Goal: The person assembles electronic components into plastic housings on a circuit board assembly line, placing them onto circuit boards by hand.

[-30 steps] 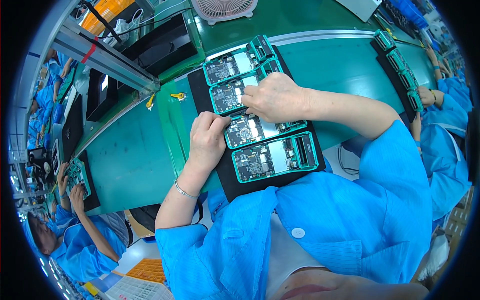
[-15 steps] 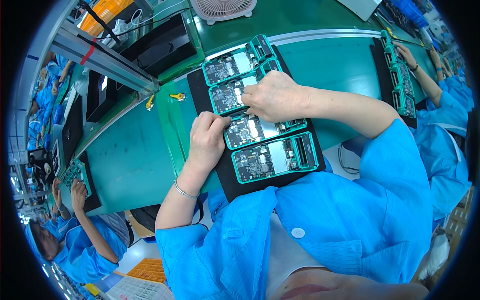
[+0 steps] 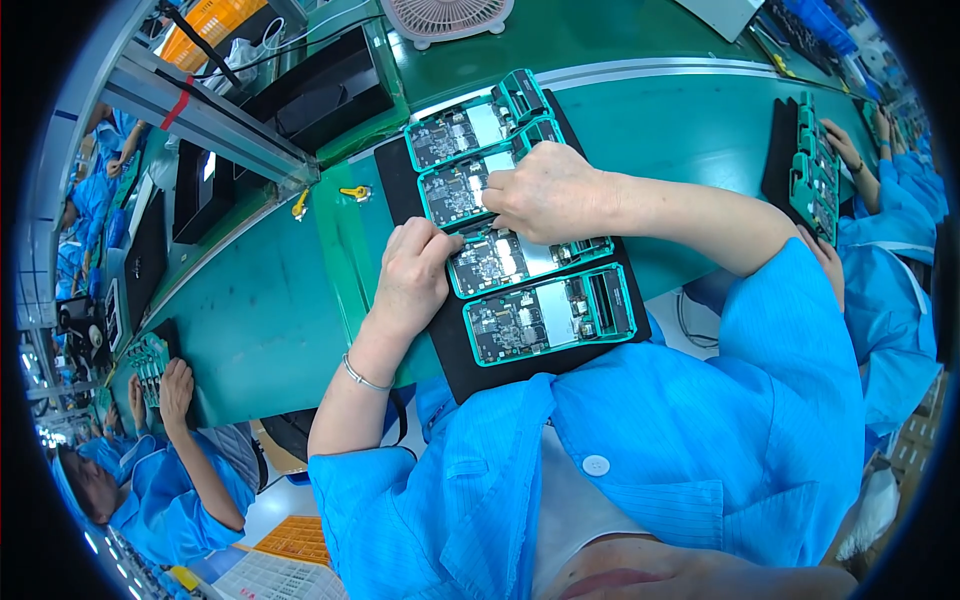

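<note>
Several teal-framed device housings (image 3: 550, 318) with dark circuit boards and silver plates lie in a column on a black mat (image 3: 462, 372). My left hand (image 3: 415, 275) is closed, its fingertips pinched at the upper left corner of the third housing from the far end (image 3: 488, 266). My right hand (image 3: 545, 193) is curled with fingers together over the gap between the second housing (image 3: 452, 192) and the third, near that one's upper edge. Anything between either hand's fingertips is hidden or too small to make out.
The mat lies on a green workbench (image 3: 270, 320). A metal post (image 3: 215, 120), yellow valve handles (image 3: 354, 193) and a black tray (image 3: 330, 90) are at the far left, a pale fan (image 3: 448, 15) behind. Co-workers handle similar housings at left (image 3: 150, 365) and right (image 3: 815, 170).
My hands have hardly moved at the third housing. The right co-worker's mat and housings have shifted and tilted, with a hand now at their near end; the left co-worker's hands and housings have moved too.
</note>
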Demonstrator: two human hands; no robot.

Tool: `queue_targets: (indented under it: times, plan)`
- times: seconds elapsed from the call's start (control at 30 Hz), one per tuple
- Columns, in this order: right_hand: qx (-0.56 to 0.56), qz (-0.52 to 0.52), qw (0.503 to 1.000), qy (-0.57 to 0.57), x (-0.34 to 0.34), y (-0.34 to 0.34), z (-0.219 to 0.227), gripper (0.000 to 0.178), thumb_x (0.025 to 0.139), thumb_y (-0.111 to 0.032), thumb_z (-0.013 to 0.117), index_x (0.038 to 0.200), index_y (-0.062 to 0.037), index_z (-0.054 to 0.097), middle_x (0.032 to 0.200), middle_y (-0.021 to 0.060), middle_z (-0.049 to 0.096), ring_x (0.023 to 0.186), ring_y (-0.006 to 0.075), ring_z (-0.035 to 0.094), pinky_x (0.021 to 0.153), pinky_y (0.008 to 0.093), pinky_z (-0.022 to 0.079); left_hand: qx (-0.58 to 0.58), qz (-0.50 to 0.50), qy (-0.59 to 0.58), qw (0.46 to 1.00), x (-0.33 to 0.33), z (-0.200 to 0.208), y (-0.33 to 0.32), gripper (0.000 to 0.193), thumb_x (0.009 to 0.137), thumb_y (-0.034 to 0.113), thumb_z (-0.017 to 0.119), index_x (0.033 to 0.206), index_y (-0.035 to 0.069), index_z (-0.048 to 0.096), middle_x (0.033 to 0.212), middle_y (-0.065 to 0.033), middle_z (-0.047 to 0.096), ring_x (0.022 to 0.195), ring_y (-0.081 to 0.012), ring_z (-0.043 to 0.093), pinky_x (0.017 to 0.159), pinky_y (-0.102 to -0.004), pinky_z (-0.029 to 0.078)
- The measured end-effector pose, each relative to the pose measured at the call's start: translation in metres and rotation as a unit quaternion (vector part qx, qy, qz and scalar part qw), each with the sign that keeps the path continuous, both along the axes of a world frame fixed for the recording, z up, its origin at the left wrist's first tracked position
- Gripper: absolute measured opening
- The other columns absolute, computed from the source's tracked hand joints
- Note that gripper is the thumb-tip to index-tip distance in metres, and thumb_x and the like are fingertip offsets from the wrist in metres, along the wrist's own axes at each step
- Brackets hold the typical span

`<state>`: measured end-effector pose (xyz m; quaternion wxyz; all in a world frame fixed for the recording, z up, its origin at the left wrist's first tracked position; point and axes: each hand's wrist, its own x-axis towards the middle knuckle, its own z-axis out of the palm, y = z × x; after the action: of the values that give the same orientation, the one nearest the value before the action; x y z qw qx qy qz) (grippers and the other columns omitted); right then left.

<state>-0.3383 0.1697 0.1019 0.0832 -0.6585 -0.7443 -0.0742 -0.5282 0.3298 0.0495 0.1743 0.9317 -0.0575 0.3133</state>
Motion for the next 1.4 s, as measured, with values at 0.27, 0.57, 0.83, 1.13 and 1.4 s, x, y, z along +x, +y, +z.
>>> queue_targets:
  times: [0.27, 0.57, 0.83, 1.13, 1.4]
  plan:
    - [0.014, 0.004, 1.0, -0.003, 0.001, -0.001, -0.001, 0.023, 0.085, -0.028, 0.075, 0.081, -0.0071, 0.068, 0.081, 0.0075, 0.067, 0.069, 0.0272, 0.071, 0.057, 0.0422, 0.054, 0.001, -0.03, 0.007, 1.0, 0.0, 0.003, 0.002, 0.02, 0.072, -0.008, 0.07, 0.088, 0.004, 0.068, 0.082, -0.0078, 0.056, 0.078, -0.0263, 0.059, 0.068, -0.0391, 0.046]
    - [0.034, 0.009, 0.998, 0.044, -0.026, -0.05, 0.008, 0.028, 0.083, -0.027, 0.078, 0.078, -0.0075, 0.059, 0.075, 0.0071, 0.058, 0.062, 0.027, 0.066, 0.053, 0.0406, 0.05, -0.077, 0.008, 0.003, 0.997, -0.038, 0.006, -0.03, 0.021, 0.074, -0.009, 0.073, 0.091, 0.003, 0.071, 0.086, -0.0085, 0.061, 0.08, -0.0263, 0.062, 0.068, -0.0369, 0.049]
    - [0.031, 0.002, 0.998, 0.051, -0.043, -0.063, 0.003, 0.026, 0.085, -0.025, 0.076, 0.077, -0.0068, 0.06, 0.075, 0.0074, 0.06, 0.06, 0.0248, 0.067, 0.05, 0.0381, 0.051, -0.072, 0.019, -0.004, 0.997, -0.049, 0.0, -0.049, 0.024, 0.073, -0.009, 0.073, 0.093, 0.004, 0.072, 0.086, -0.0076, 0.062, 0.081, -0.0255, 0.063, 0.068, -0.0371, 0.048]
    - [0.01, -0.003, 0.999, 0.044, -0.049, -0.066, 0.001, 0.025, 0.086, -0.025, 0.075, 0.077, -0.006, 0.061, 0.075, 0.0088, 0.062, 0.061, 0.0262, 0.068, 0.051, 0.0394, 0.052, -0.04, 0.012, 0.003, 0.999, -0.056, 0.0, -0.059, 0.026, 0.07, -0.008, 0.072, 0.093, 0.003, 0.072, 0.087, -0.0077, 0.063, 0.084, -0.0251, 0.065, 0.068, -0.0375, 0.048]
    - [0.012, 0.004, 0.999, 0.051, -0.049, -0.064, -0.001, 0.025, 0.086, -0.025, 0.075, 0.079, -0.0054, 0.062, 0.076, 0.0093, 0.063, 0.062, 0.0274, 0.069, 0.053, 0.0401, 0.053, -0.022, 0.012, 0.002, 1.0, -0.059, 0.002, -0.06, 0.026, 0.07, -0.008, 0.072, 0.094, 0.002, 0.072, 0.086, -0.0078, 0.062, 0.083, -0.025, 0.064, 0.068, -0.0376, 0.047]
